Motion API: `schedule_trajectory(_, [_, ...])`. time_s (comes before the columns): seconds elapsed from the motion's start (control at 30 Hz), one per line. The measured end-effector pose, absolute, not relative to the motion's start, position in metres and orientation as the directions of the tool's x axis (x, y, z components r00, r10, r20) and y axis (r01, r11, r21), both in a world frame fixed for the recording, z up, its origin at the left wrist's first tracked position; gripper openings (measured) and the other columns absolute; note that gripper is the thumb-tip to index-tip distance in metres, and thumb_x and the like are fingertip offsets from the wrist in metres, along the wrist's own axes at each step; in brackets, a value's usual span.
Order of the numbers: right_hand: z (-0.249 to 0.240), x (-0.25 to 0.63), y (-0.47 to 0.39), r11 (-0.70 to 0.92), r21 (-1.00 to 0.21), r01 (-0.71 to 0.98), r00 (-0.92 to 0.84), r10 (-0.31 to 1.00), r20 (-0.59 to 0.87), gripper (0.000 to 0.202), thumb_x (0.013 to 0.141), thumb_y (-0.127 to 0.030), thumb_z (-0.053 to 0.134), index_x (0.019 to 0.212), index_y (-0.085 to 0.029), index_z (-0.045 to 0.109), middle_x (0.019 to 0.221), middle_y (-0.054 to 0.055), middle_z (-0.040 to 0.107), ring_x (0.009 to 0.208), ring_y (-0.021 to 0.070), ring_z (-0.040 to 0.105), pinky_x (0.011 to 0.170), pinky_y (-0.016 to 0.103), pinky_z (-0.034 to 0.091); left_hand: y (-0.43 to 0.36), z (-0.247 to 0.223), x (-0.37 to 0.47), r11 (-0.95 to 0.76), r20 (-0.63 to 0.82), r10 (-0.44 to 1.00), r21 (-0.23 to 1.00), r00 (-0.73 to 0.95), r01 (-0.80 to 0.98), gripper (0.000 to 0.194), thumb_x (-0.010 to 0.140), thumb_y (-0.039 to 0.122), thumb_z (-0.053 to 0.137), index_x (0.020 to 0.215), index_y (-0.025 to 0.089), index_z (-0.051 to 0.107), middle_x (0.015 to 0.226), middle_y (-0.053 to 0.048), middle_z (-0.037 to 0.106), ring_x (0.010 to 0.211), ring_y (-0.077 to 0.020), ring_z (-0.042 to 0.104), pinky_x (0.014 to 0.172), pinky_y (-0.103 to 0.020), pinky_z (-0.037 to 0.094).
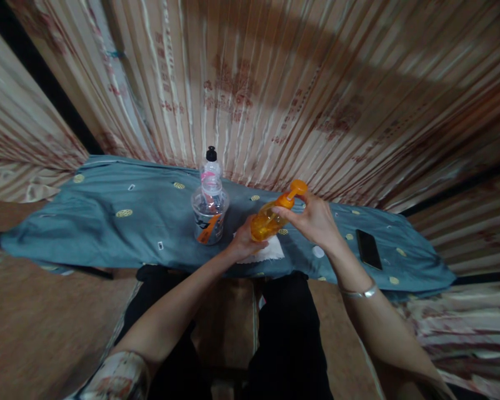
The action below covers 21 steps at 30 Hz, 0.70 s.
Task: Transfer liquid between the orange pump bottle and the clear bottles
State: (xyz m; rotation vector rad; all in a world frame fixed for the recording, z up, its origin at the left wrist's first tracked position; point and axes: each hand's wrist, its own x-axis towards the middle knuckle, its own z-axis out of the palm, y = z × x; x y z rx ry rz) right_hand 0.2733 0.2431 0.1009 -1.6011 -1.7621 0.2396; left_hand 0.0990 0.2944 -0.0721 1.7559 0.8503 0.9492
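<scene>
A pump bottle [268, 220] with amber liquid and an orange pump top is held tilted over the cloth-covered table, its top leaning to the right. My left hand [246, 242] is closed around its lower end. At the upper end, my right hand [314, 218] has its thumb and fingers on the bottle near the orange pump head. Below the bottle lies a white cloth [264, 253], partly hidden by my left hand. Left of my hands stands a clear plastic cup [209, 225] with black and orange print; a clear bottle [210, 169] with a black cap rises from it or behind it.
A blue-grey patterned cloth [100, 214] covers the narrow table. On the right lie a black phone [369, 249] and a small round white object [318, 251]. A pleated curtain [241, 100] hangs behind, with dark poles at both sides. My knees are close to the front edge.
</scene>
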Motion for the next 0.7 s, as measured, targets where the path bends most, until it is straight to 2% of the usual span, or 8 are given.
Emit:
schedule_trajectory(0.07, [0.101,0.276,0.243,0.265,-0.657,0.706,-0.049,0.944,0.327,0.061,0.080,-0.075,0.078,0.113,-0.024,0.075,0.111,0.010,0.079,0.109,0.0347,0.074,0.099,0.046,0.057,0.294,-0.072,0.099,-0.330,0.236,0.855,0.935,0.462,0.132,0.043,0.099,0.041,0.072,0.135,0.020,0.064,0.138,-0.012,0.067,0.117,-0.0290,0.070,0.097,-0.052,0.062])
schedule_trajectory(0.17, [0.102,0.276,0.243,0.277,-0.697,0.661,-0.088,0.952,0.295,0.055,0.083,-0.074,0.075,0.105,-0.023,0.076,0.107,0.009,0.081,0.104,0.0334,0.075,0.099,0.047,0.057,0.294,-0.071,0.098,-0.341,0.250,0.849,0.932,0.465,0.122,0.043,0.099,0.041,0.072,0.136,0.020,0.063,0.138,-0.012,0.067,0.117,-0.0290,0.070,0.098,-0.053,0.062])
schedule_trajectory(0.3, [0.101,0.270,0.242,0.200,-0.622,0.757,0.079,0.917,0.392,0.046,0.082,-0.066,0.079,0.098,-0.022,0.077,0.102,0.010,0.081,0.097,0.0340,0.075,0.091,0.045,0.058,0.295,-0.071,0.099,-0.351,0.267,0.840,0.932,0.473,0.097,0.043,0.099,0.041,0.072,0.136,0.020,0.063,0.139,-0.012,0.067,0.118,-0.0294,0.070,0.098,-0.053,0.062])
schedule_trajectory(0.43, [0.095,0.270,0.245,0.286,-0.625,0.727,-0.003,0.910,0.414,0.048,0.086,-0.066,0.074,0.104,-0.021,0.076,0.104,0.009,0.080,0.095,0.0294,0.073,0.088,0.040,0.056,0.295,-0.074,0.099,-0.340,0.268,0.840,0.938,0.472,0.072,0.043,0.099,0.041,0.072,0.136,0.020,0.063,0.139,-0.012,0.067,0.117,-0.0292,0.070,0.098,-0.053,0.062])
schedule_trajectory(0.53, [0.090,0.272,0.247,0.332,-0.626,0.706,-0.064,0.909,0.411,0.050,0.092,-0.068,0.065,0.097,-0.020,0.075,0.087,0.005,0.076,0.088,0.0258,0.071,0.083,0.036,0.053,0.295,-0.076,0.099,-0.325,0.262,0.846,0.944,0.465,0.058,0.043,0.099,0.041,0.072,0.135,0.020,0.064,0.138,-0.012,0.067,0.117,-0.0292,0.070,0.098,-0.053,0.062])
schedule_trajectory(0.63, [0.087,0.266,0.244,0.280,-0.573,0.770,0.013,0.892,0.453,0.051,0.093,-0.069,0.064,0.093,-0.019,0.075,0.075,0.003,0.070,0.074,0.0225,0.066,0.074,0.033,0.050,0.296,-0.079,0.099,-0.309,0.259,0.850,0.950,0.460,0.036,0.043,0.099,0.041,0.072,0.135,0.020,0.064,0.138,-0.012,0.067,0.117,-0.0292,0.070,0.098,-0.053,0.062])
schedule_trajectory(0.7, [0.086,0.259,0.242,0.252,-0.537,0.805,0.061,0.866,0.497,0.050,0.094,-0.068,0.063,0.092,-0.019,0.074,0.077,0.004,0.070,0.073,0.0222,0.065,0.074,0.033,0.051,0.296,-0.080,0.100,-0.298,0.258,0.850,0.954,0.459,0.016,0.043,0.099,0.041,0.072,0.136,0.020,0.063,0.138,-0.012,0.067,0.118,-0.0293,0.070,0.098,-0.053,0.062])
